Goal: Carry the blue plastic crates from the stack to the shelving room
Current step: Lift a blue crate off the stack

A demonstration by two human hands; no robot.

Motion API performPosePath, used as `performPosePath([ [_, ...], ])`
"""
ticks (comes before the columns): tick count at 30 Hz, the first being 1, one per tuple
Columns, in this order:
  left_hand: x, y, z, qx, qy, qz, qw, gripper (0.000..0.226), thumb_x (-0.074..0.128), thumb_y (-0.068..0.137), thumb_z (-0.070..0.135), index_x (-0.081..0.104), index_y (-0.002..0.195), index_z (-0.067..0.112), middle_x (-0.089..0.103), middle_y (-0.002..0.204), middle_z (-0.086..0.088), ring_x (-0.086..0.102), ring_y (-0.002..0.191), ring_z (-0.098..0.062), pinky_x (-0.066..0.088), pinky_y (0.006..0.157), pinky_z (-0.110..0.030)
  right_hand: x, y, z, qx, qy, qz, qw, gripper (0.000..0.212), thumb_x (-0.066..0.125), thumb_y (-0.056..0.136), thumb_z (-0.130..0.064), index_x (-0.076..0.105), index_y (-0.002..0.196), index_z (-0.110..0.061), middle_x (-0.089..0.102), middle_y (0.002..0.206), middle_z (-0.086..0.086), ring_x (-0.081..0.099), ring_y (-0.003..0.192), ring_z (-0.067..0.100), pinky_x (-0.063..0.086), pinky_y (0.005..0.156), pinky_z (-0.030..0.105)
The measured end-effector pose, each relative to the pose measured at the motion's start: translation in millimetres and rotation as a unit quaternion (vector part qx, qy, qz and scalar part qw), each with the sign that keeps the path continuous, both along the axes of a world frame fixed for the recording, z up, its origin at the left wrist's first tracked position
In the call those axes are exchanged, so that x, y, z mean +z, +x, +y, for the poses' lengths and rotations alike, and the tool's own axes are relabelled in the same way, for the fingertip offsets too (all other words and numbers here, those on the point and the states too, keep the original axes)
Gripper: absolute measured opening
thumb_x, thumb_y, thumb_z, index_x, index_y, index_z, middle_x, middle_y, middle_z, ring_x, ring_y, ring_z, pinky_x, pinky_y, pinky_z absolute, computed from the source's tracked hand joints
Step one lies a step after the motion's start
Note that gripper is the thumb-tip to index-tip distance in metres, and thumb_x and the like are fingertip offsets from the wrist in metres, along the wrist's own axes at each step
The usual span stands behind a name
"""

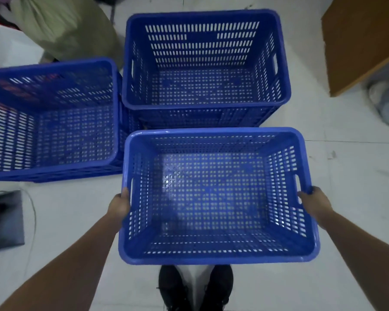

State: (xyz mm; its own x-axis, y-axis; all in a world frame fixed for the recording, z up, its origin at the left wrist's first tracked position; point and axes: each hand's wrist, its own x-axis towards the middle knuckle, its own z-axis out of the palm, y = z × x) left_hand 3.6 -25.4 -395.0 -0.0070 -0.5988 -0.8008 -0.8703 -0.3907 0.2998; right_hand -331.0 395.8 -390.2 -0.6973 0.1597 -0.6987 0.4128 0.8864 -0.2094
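1 crate in hand, carry barely begun

The person holds 1 empty blue crate (218, 196) in the lower middle of the frame, above the shoes (195, 288) and clear of the floor (346, 176); the left hand (119, 206) is closed around its left rim beside the handle slot and the right hand (316, 204) grips the right rim likewise. It looks freshly taken up, so the walk to the shelving room, which is not in view, is judged still ahead. Left behind are a stack of crates (207, 63) at upper middle, just beyond the held one, and a second stack (52, 117) at left; how many each holds cannot be told. The held crate is a bright blue plastic box with slotted walls, perforated bottom and a rolled rim.
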Motion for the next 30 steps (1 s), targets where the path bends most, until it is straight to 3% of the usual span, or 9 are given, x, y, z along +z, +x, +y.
performPosePath([
  [2,-19.3,3.0,-4.1,0.073,0.018,0.034,0.997,0.067,0.030,0.103,0.057,0.057,0.130,0.001,0.065,0.120,-0.017,0.063,0.106,-0.040,0.049,0.099,-0.056,-20.2,-4.8,4.0,-0.030,-0.003,0.013,0.999,0.036,0.054,0.094,-0.021,0.053,0.124,-0.001,0.065,0.101,0.024,0.064,0.087,0.043,0.051,0.073,0.049],
  [4,-25.1,5.1,-6.1,0.120,0.045,0.075,0.989,0.057,0.033,0.104,0.053,0.060,0.119,0.005,0.067,0.102,-0.010,0.063,0.092,-0.033,0.051,0.096,-0.052,-30.3,-9.9,8.1,-0.074,-0.024,0.006,0.997,0.029,0.056,0.093,-0.014,0.058,0.116,0.003,0.066,0.094,0.024,0.062,0.079,0.039,0.054,0.077,0.053],
  [6,-20.4,7.7,-6.2,0.127,0.058,0.099,0.985,0.053,0.036,0.104,0.052,0.063,0.101,0.006,0.063,0.089,-0.008,0.059,0.076,-0.027,0.051,0.088,-0.047,-27.5,-14.8,10.8,-0.113,-0.048,-0.020,0.992,0.023,0.057,0.092,-0.006,0.062,0.110,0.007,0.063,0.086,0.023,0.058,0.076,0.034,0.052,0.077,0.051],
  [9,10.5,20.3,-6.8,0.124,0.053,0.091,0.987,0.056,0.035,0.103,0.056,0.062,0.084,0.011,0.063,0.085,-0.009,0.057,0.074,-0.028,0.050,0.087,-0.048,-0.3,-10.6,14.4,-0.120,-0.051,-0.039,0.991,0.016,0.060,0.085,-0.005,0.065,0.092,0.009,0.063,0.082,0.027,0.057,0.076,0.034,0.053,0.079,0.054],
  [14,120.1,45.9,-9.9,0.096,0.037,0.065,0.993,0.063,0.034,0.102,0.060,0.059,0.073,0.011,0.061,0.080,-0.013,0.054,0.072,-0.029,0.050,0.086,-0.049,118.2,14.7,5.3,-0.112,-0.087,-0.049,0.989,0.020,0.057,0.088,-0.007,0.059,0.071,0.004,0.057,0.069,0.021,0.051,0.063,0.032,0.045,0.068,0.041],
  [22,347.2,53.0,-34.4,0.029,0.015,0.079,0.996,0.066,0.041,0.097,0.063,0.064,0.073,0.007,0.067,0.079,-0.016,0.061,0.073,-0.032,0.055,0.088,-0.053,351.9,27.8,-2.9,-0.080,-0.140,-0.015,0.987,0.029,0.055,0.091,-0.023,0.053,0.070,-0.003,0.052,0.063,0.017,0.045,0.057,0.030,0.043,0.065,0.036],
  [25,445.4,37.7,-35.9,0.013,0.002,0.125,0.992,0.061,0.041,0.101,0.058,0.061,0.079,0.004,0.060,0.075,-0.013,0.056,0.069,-0.031,0.050,0.082,-0.051,437.8,26.1,-1.1,-0.049,-0.171,0.012,0.984,0.035,0.056,0.095,-0.025,0.049,0.066,-0.006,0.047,0.060,0.015,0.042,0.052,0.027,0.041,0.062,0.037],
  [30,584.9,11.7,-47.5,-0.039,-0.062,0.202,0.977,0.069,0.041,0.095,0.067,0.056,0.071,0.004,0.052,0.059,-0.013,0.051,0.051,-0.028,0.047,0.063,-0.040,574.4,18.3,20.3,-0.040,-0.242,0.044,0.968,0.032,0.055,0.098,-0.015,0.048,0.068,-0.007,0.041,0.054,0.011,0.038,0.046,0.024,0.041,0.049,0.032],
])
